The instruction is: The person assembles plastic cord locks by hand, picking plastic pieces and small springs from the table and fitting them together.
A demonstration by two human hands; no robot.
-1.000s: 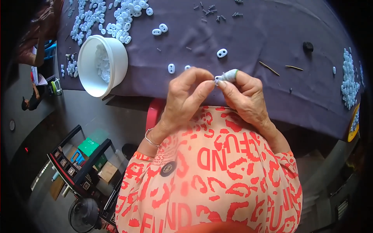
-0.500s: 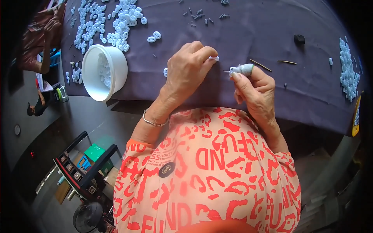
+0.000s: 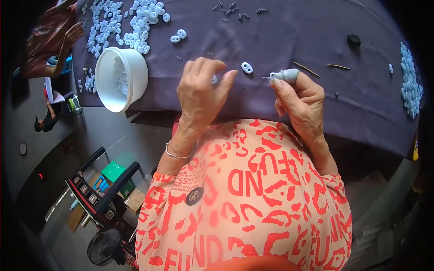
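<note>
My right hand (image 3: 302, 97) is closest to me, and its fingers are pinched shut on a tiny white plastic piece (image 3: 274, 76) with a little screw poking out; it looks light, hard and a bit slippery, so I hold it by its sides. My left hand (image 3: 199, 92) rests with fingers loosely apart over the dark worktop (image 3: 289, 31), holding nothing. Past it lie a white oval piece (image 3: 247, 67), a white bowl (image 3: 121, 77) and heaps of white pieces (image 3: 135, 18).

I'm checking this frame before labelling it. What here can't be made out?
- Head view: whether the left hand holds or touches a white piece; its fingers cover it.
- What the right hand pinches: too small, and the grey fingertip cover hides part.
- Contents of the white bowl: tilted, blurred inside.
- Dark bits at the cloth's far edge: too small.
</note>
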